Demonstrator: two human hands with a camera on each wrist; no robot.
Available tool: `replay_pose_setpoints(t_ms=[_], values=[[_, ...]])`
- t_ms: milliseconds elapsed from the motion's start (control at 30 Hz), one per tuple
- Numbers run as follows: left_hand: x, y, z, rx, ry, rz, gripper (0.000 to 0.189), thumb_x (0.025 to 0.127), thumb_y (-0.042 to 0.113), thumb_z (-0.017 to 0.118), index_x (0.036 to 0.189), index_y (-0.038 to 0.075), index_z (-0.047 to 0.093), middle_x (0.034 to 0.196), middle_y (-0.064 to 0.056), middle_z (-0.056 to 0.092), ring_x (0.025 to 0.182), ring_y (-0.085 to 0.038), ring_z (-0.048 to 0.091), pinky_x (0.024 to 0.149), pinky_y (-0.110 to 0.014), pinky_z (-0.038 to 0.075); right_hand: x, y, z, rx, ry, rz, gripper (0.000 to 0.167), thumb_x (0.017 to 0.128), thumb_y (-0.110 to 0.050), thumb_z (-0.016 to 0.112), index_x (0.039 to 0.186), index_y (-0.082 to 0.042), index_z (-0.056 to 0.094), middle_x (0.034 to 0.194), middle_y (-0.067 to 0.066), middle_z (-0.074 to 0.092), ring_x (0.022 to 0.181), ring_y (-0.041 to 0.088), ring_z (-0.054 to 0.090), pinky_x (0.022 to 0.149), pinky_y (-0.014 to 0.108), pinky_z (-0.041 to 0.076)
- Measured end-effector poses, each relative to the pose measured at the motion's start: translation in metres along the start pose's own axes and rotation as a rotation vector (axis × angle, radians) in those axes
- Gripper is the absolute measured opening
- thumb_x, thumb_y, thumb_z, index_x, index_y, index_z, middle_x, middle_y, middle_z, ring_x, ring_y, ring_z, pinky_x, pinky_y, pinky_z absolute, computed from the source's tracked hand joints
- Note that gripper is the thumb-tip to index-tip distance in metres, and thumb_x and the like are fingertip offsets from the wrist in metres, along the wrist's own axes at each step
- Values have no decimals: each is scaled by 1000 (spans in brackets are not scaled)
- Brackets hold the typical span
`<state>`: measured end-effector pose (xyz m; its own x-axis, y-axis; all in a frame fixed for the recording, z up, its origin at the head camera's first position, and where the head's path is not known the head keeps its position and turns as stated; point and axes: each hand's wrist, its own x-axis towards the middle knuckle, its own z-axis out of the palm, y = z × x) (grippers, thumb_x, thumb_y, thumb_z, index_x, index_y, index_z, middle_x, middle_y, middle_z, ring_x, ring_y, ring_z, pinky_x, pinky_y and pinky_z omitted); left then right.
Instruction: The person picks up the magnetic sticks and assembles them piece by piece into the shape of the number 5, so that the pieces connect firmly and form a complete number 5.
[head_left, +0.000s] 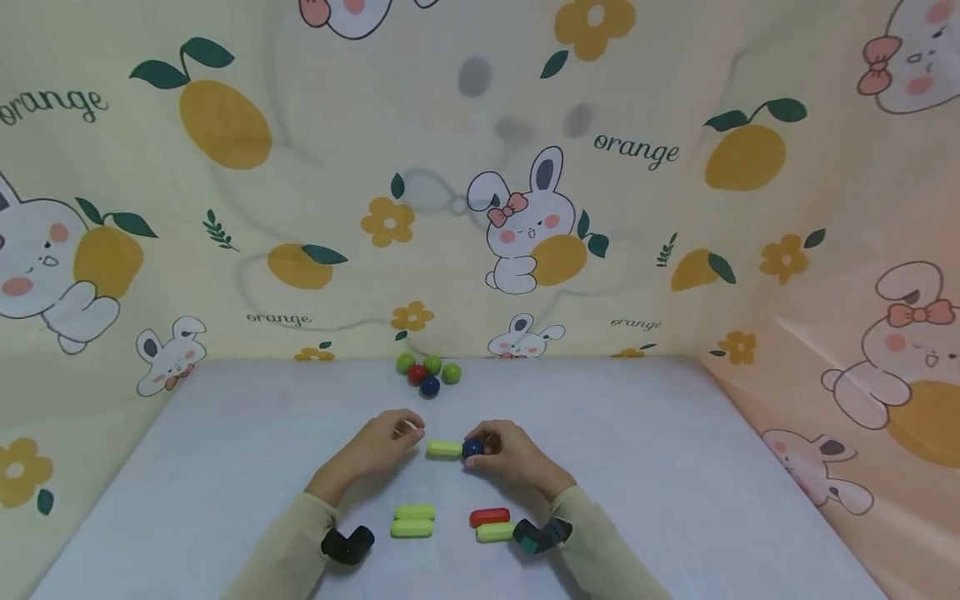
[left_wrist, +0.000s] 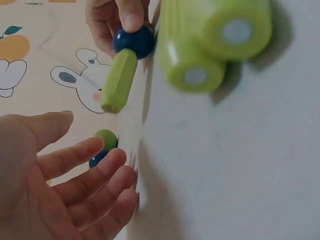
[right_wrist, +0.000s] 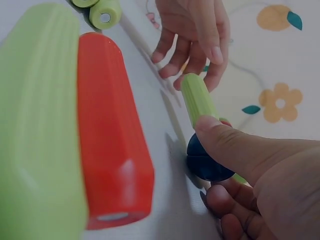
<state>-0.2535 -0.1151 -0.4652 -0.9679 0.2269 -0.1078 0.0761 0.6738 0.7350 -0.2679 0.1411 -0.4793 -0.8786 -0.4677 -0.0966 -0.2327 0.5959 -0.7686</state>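
Observation:
Between its thumb and fingers, my right hand [head_left: 517, 454] pinches a dark blue ball [head_left: 473, 448]. A light green ribbed rod [head_left: 444, 449] juts from that ball toward the left, joined end to ball. In the left wrist view the same ball [left_wrist: 142, 42] and rod [left_wrist: 120, 80] appear just above the table. My left hand [head_left: 378, 442] is beside the rod's free end, apart from it; its fingers [left_wrist: 102, 175] are loosely spread and hold nothing. The right thumb [right_wrist: 225, 140] lies over the ball near the rod's base in the right wrist view.
Farther back sit several balls: green [head_left: 452, 373], red [head_left: 417, 375] and dark blue [head_left: 430, 386]. Two light green rods [head_left: 412, 528] lie side by side near the front. Right of them, a red rod [head_left: 490, 517] lies against a green rod [head_left: 495, 532], close to the right wrist camera.

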Motion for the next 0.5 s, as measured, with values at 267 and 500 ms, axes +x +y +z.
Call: replay_pose_setpoints(t_ms=[267,500], values=[[16,-8,-6,8,32,19,21,102,23,58,116,11,68,111,-6,70,103,-21,63,96,-46,53,-2,1,0,8,-6,7,32,88,-27,80,117,-16,72,99,0,63,89,17,52,72,24,43],[29,-10,-12,-2,69,0,27,103,22,56,125,9,65,118,-8,67,105,-21,62,97,-45,52,-1,2,-1,22,-10,-18,32,88,-26,80,117,-16,72,101,-1,64,90,16,53,74,23,44]])
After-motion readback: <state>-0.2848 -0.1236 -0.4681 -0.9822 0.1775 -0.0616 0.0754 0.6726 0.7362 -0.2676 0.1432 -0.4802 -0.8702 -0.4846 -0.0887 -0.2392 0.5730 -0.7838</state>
